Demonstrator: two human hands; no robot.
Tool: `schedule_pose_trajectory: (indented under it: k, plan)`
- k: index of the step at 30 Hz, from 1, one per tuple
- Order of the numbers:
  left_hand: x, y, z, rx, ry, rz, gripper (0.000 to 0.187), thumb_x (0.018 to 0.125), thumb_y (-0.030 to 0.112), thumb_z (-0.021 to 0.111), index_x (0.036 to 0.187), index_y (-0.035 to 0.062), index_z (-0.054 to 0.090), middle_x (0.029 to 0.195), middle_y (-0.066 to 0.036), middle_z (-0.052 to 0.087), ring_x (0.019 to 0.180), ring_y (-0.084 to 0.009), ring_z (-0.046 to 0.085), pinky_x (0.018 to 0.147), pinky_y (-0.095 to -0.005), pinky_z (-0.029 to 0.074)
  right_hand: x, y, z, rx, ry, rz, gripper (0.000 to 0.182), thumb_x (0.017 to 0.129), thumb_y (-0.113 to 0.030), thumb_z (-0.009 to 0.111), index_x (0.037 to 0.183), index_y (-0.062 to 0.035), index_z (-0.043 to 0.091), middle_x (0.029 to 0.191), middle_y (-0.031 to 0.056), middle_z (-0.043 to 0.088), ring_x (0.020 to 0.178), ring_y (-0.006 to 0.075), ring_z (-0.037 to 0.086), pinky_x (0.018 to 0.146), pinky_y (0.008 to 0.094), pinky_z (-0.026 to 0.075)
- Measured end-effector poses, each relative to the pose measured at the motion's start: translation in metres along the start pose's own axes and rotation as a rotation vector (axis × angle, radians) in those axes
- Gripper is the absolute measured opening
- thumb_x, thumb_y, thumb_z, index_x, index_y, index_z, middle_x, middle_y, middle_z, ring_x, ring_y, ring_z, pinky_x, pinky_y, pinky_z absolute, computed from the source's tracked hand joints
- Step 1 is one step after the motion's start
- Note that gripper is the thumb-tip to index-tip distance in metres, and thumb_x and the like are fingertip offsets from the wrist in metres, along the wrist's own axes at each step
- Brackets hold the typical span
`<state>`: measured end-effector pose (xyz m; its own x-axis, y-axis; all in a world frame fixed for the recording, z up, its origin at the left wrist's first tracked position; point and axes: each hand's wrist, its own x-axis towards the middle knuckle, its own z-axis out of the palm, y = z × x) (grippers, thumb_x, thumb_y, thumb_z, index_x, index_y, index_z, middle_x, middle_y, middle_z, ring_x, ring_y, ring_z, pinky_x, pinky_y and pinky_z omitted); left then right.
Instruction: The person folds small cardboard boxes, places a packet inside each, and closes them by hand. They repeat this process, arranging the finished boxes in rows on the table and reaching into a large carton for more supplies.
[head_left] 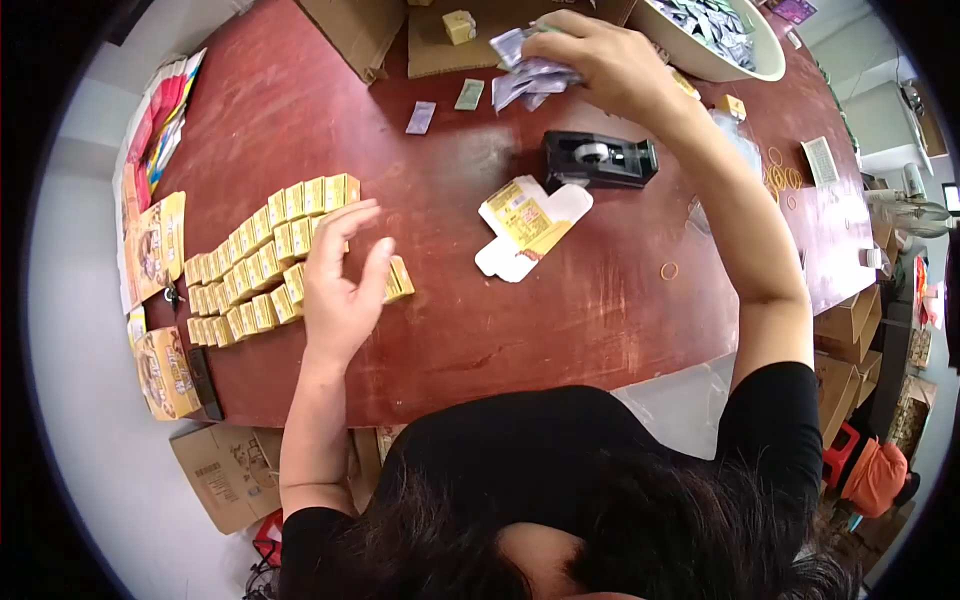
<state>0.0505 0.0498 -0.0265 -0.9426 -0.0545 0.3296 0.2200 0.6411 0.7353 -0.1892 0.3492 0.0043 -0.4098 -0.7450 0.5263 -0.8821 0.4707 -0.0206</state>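
Observation:
My right hand (605, 65) is closed on a bunch of small purple and silvery sachets (535, 84), held up over the far side of the table near the cardboard box. My left hand (345, 285) is open, fingers stretched, at the right end of several rows of small yellow boxes (255, 268), partly covering some of them. Below the sachets, a flattened yellow-and-white carton (530, 225) lies on the red-brown table (470, 350). Two loose sachets, one purple (421, 118) and one greenish (469, 94), lie to the left of my right hand.
Behind the flat carton stands a black tape dispenser (600, 160). An open cardboard box (350, 28) and a white basin of sachets (768, 66) are at the back. Rubber bands (780, 180) lie on the right. Yellow printed bags (163, 370) line the left edge.

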Motion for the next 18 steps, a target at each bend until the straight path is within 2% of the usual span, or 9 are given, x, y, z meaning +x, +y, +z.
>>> schedule_pose_trajectory:
  k: [3, 5, 7, 10, 12, 13, 16, 17, 18]
  plan:
    - [-0.013, 0.013, 0.029, 0.022, -0.143, 0.062, 0.032, 0.090, 0.012, 0.072, 0.120, 0.0027, 0.065, 0.125, -0.016, 0.064, 0.117, -0.0317, 0.062, 0.101, -0.0383, 0.049, 0.002, -0.012, 0.061, -0.025, -0.271, -0.168, 0.046, 0.080, -0.005, 0.068, 0.120, -0.0266, 0.064, 0.117, 0.0011, 0.063, 0.101, 0.0299, 0.069, 0.076, 0.0426, 0.058]
    - [-0.022, 0.021, 0.042, 0.015, -0.225, 0.002, 0.035, 0.090, 0.015, 0.072, 0.122, 0.0026, 0.064, 0.127, -0.016, 0.063, 0.118, -0.0331, 0.062, 0.100, -0.0395, 0.050, 0.000, -0.019, 0.081, -0.039, -0.347, -0.223, 0.044, 0.082, -0.005, 0.066, 0.121, -0.0260, 0.064, 0.118, 0.0015, 0.063, 0.101, 0.0297, 0.069, 0.077, 0.0429, 0.058]
    - [-0.032, 0.016, 0.053, 0.031, -0.260, 0.029, 0.039, 0.089, 0.017, 0.073, 0.123, 0.0023, 0.063, 0.129, -0.017, 0.061, 0.120, -0.0354, 0.060, 0.101, -0.0420, 0.049, 0.002, -0.028, 0.080, 0.064, -0.487, -0.219, 0.049, 0.077, -0.003, 0.072, 0.120, -0.0231, 0.063, 0.122, 0.0046, 0.062, 0.102, 0.0310, 0.067, 0.079, 0.0437, 0.058]
    - [-0.038, 0.014, 0.071, 0.049, -0.293, 0.044, 0.055, 0.086, 0.025, 0.078, 0.131, 0.0035, 0.057, 0.135, -0.018, 0.058, 0.125, -0.0375, 0.056, 0.105, -0.0450, 0.047, -0.010, -0.048, 0.068, 0.059, -0.570, -0.307, 0.032, 0.089, -0.012, 0.062, 0.119, -0.0241, 0.064, 0.113, 0.0034, 0.064, 0.099, 0.0300, 0.069, 0.078, 0.0439, 0.058]
    - [-0.037, 0.011, 0.092, 0.118, -0.302, 0.077, 0.078, 0.078, 0.036, 0.085, 0.139, 0.0053, 0.049, 0.145, -0.021, 0.047, 0.132, -0.0409, 0.048, 0.109, -0.0477, 0.045, -0.024, -0.055, 0.055, 0.036, -0.607, -0.327, 0.029, 0.094, -0.016, 0.055, 0.121, -0.0240, 0.063, 0.116, 0.0041, 0.063, 0.101, 0.0297, 0.068, 0.078, 0.0431, 0.059]
    - [-0.035, 0.009, 0.104, 0.115, -0.301, 0.080, 0.078, 0.078, 0.036, 0.085, 0.139, 0.0053, 0.049, 0.145, -0.021, 0.047, 0.132, -0.0409, 0.048, 0.109, -0.0477, 0.045, -0.032, -0.058, 0.047, 0.005, -0.629, -0.324, 0.029, 0.095, -0.017, 0.054, 0.122, -0.0236, 0.063, 0.117, 0.0044, 0.062, 0.103, 0.0293, 0.068, 0.079, 0.0427, 0.059]
    - [-0.026, 0.010, 0.138, 0.180, -0.297, 0.155, 0.095, 0.066, 0.041, 0.092, 0.140, 0.0046, 0.046, 0.153, -0.025, 0.032, 0.134, -0.0462, 0.042, 0.107, -0.0516, 0.044, -0.056, -0.056, 0.029, -0.085, -0.659, -0.313, 0.030, 0.097, -0.019, 0.052, 0.125, -0.0237, 0.062, 0.128, 0.0037, 0.059, 0.108, 0.0302, 0.066, 0.081, 0.0413, 0.060]
    - [-0.023, 0.010, 0.147, 0.172, -0.302, 0.161, 0.095, 0.066, 0.041, 0.092, 0.140, 0.0046, 0.046, 0.153, -0.025, 0.032, 0.134, -0.0462, 0.042, 0.107, -0.0516, 0.044, -0.063, -0.054, 0.027, -0.152, -0.658, -0.315, 0.030, 0.097, -0.019, 0.052, 0.126, -0.0240, 0.061, 0.131, 0.0034, 0.058, 0.110, 0.0309, 0.066, 0.082, 0.0410, 0.060]
    - [-0.020, 0.012, 0.155, 0.208, -0.308, 0.176, 0.095, 0.066, 0.040, 0.093, 0.141, 0.0054, 0.044, 0.154, -0.025, 0.032, 0.134, -0.0454, 0.042, 0.108, -0.0503, 0.043, -0.063, -0.055, 0.021, -0.186, -0.786, -0.243, 0.039, 0.097, -0.018, 0.053, 0.135, -0.0287, 0.057, 0.142, 0.0026, 0.053, 0.117, 0.0326, 0.063, 0.089, 0.0400, 0.059]
